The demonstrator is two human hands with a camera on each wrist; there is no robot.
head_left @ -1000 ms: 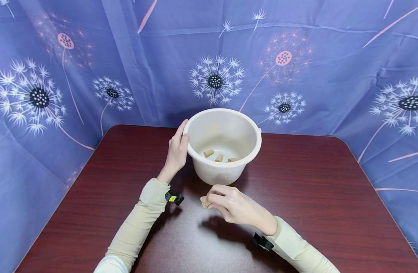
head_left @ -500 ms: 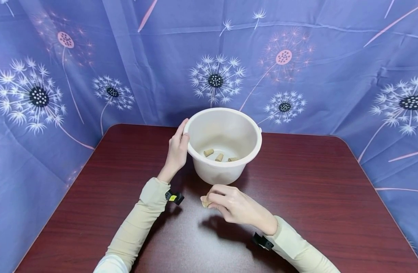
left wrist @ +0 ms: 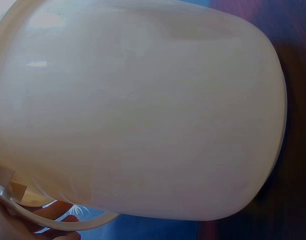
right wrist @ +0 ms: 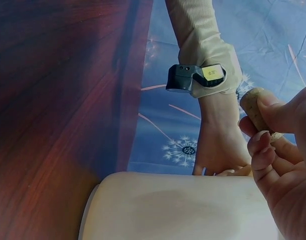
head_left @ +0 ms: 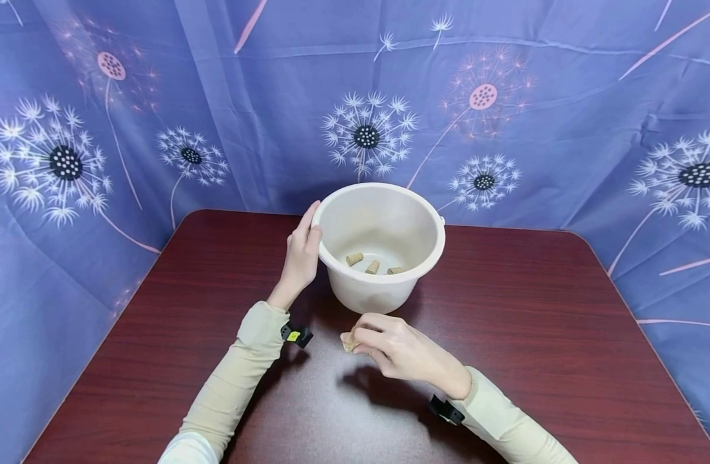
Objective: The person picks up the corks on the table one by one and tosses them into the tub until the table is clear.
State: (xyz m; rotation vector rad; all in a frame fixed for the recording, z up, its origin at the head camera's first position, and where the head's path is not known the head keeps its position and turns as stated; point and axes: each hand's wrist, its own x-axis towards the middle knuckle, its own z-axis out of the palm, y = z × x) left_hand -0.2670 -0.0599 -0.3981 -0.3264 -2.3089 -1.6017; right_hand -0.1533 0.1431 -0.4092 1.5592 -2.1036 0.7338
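A white plastic bucket (head_left: 369, 295) stands on the table, with three corks (head_left: 354, 259) lying on its bottom. My left hand (head_left: 299, 258) grips the bucket's rim at the left side. The left wrist view is filled by the bucket's outer wall (left wrist: 157, 110), with fingers (left wrist: 54, 210) curled by its handle (left wrist: 68, 225). In front of the bucket, above the table, my right hand (head_left: 404, 351) pinches a cork (right wrist: 253, 106) between thumb and fingers. A small tan bit also shows between those fingers in the right wrist view; what it is I cannot tell.
The dark red wooden table (head_left: 540, 322) reaches out on both sides of the bucket. Behind it hangs a blue curtain (head_left: 262, 96) printed with dandelions, close to the table's back edge. Black wrist devices (head_left: 297, 336) sit on both sleeves.
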